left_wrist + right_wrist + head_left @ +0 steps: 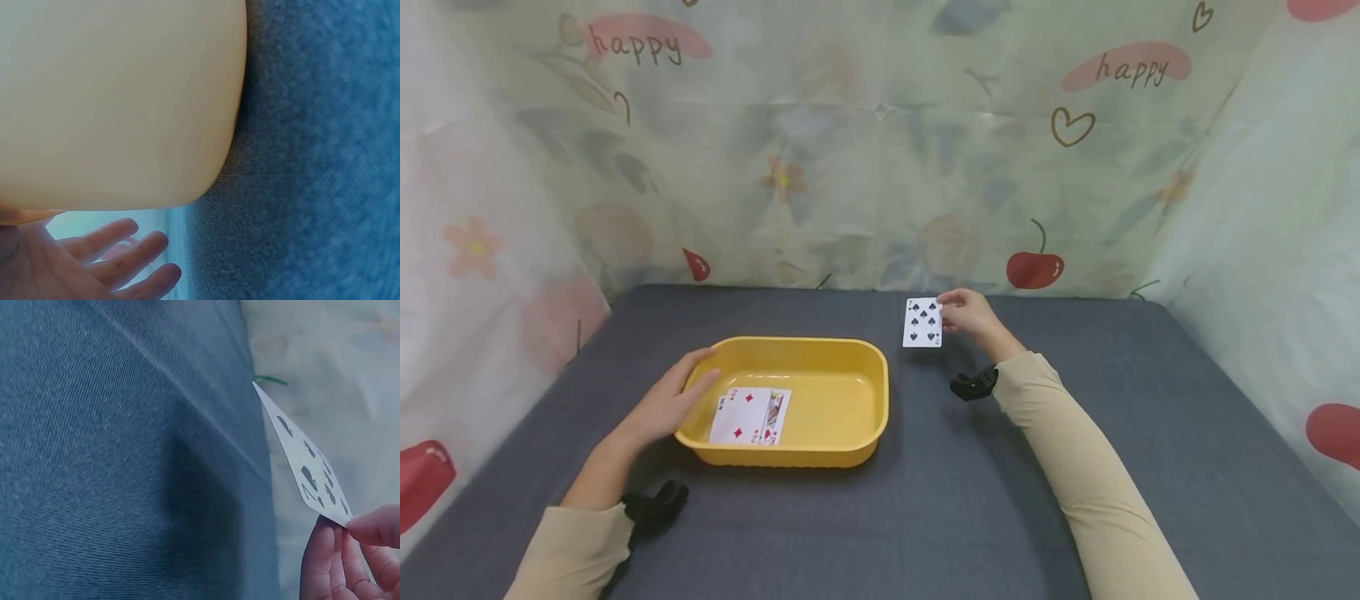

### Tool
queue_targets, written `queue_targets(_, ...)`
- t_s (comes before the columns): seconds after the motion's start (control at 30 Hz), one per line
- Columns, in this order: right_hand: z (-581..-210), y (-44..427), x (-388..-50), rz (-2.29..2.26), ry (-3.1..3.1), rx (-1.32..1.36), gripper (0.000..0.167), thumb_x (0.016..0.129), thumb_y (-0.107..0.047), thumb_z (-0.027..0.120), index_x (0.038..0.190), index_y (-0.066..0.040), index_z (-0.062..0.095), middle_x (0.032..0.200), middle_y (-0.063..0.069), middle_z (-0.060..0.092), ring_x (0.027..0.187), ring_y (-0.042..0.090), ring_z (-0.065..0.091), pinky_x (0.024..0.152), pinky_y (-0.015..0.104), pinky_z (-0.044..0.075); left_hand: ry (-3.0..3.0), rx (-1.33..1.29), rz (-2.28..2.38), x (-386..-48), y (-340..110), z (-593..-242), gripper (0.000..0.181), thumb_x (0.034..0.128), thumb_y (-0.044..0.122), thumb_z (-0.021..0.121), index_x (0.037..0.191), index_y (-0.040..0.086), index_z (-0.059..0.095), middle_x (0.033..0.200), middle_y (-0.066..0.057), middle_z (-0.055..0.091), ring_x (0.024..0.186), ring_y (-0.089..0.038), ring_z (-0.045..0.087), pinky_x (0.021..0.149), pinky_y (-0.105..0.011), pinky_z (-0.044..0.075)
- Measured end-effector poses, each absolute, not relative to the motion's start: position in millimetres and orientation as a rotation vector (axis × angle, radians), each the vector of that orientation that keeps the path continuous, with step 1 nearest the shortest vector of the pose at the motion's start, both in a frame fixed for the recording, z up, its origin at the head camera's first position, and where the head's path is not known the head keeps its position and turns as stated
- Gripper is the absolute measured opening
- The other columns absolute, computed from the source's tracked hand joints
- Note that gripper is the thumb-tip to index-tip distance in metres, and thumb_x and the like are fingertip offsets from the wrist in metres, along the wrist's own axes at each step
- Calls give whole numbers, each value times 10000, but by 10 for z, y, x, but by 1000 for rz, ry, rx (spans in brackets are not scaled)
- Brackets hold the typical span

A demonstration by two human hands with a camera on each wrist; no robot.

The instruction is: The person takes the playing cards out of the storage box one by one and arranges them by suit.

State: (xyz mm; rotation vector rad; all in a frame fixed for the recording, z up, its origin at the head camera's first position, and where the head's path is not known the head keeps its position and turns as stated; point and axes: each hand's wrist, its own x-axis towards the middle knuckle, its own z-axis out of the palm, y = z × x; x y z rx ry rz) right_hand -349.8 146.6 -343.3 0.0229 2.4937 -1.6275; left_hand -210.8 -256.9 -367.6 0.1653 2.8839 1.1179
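Observation:
My right hand point(967, 318) pinches a seven of spades playing card point(922, 323) by its edge, thumb against fingers. In the right wrist view the card point(306, 462) tilts above the cloth, its pips facing the camera. A yellow plastic basin point(786, 456) sits left of centre. In its left part lie overlapping cards: a two of diamonds point(741, 415) on top and a face card point(775, 415) partly covered. My left hand point(673, 396) rests at the basin's left rim, thumb over the inside. The left wrist view shows its fingers point(128, 259) fairly straight and spread beside the basin.
Dark grey cloth point(940, 517) covers the table. A patterned curtain point(880, 167) hangs behind the table's far edge, with more curtain on both sides. Each wrist wears a black device, one on the left point(658, 504) and one on the right point(976, 385).

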Motion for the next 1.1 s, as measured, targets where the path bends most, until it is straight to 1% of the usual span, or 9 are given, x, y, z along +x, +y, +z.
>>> queue_targets(0.13,-3524,1481,-3530,-1638,2490,64,384,944,-32,417,1320,30,457,1245,225,510,815,128,547,628,162,465,2878,158,1123,-2099,-2559,-3671,625,995,416,367,1446,9,220,1479,-281,235,1336,-448,254,1059,-617,211)
queue_targets(0.27,-3599,1472,-3556,-1644,2505,103,377,943,-19,420,1314,24,470,1216,205,515,819,127,543,664,181,476,2876,155,1123,-2095,-2553,-3667,625,996,413,366,1447,7,216,1479,-282,233,1334,-450,254,1059,-619,213)
queue_targets(0.4,-3762,1479,-3692,-1670,2536,115,336,906,13,458,1230,29,545,1100,208,577,762,148,563,706,262,507,2880,156,1123,-2096,-2552,-3664,621,997,406,368,1446,4,216,1480,-281,232,1340,-452,247,1063,-617,206)
queue_targets(0.53,-3960,1509,-3874,-1729,2558,101,282,836,50,507,1087,22,633,952,192,634,663,153,565,629,274,504,2878,143,1119,-2096,-2548,-3662,624,997,411,365,1449,8,212,1483,-280,228,1341,-452,246,1063,-616,207)
queue_targets(0.7,-3850,1395,-3791,-1626,2613,245,311,857,41,487,1139,35,620,1116,215,622,790,189,591,730,299,520,2875,137,1121,-2096,-2548,-3662,628,996,418,363,1453,18,208,1486,-274,228,1338,-445,254,1063,-614,212)
queue_targets(0.8,-4074,1469,-4021,-1711,2568,210,273,847,27,526,1086,10,657,1055,178,647,789,199,613,731,302,534,2873,139,1127,-2095,-2552,-3664,625,995,418,366,1454,23,209,1486,-271,230,1335,-442,259,1063,-614,214)
queue_targets(0.87,-4355,1568,-4299,-1808,2529,133,223,815,37,549,983,3,690,915,156,664,698,193,619,634,281,534,2872,139,1129,-2094,-2554,-3667,625,994,419,367,1454,25,211,1486,-270,231,1336,-442,260,1063,-614,214)
queue_targets(1.03,-4773,1683,-4714,-1839,2526,135,180,796,29,565,900,-21,703,815,123,660,635,189,630,556,282,525,2864,133,1135,-2092,-2555,-3672,631,993,426,365,1455,27,205,1488,-269,227,1335,-442,260,1062,-616,216)
queue_targets(1.1,-4795,1661,-4747,-1778,2560,193,187,813,16,560,932,-21,700,851,129,663,664,205,643,581,307,537,2859,129,1138,-2089,-2554,-3671,632,993,427,363,1456,28,203,1489,-269,223,1333,-443,261,1061,-618,217)
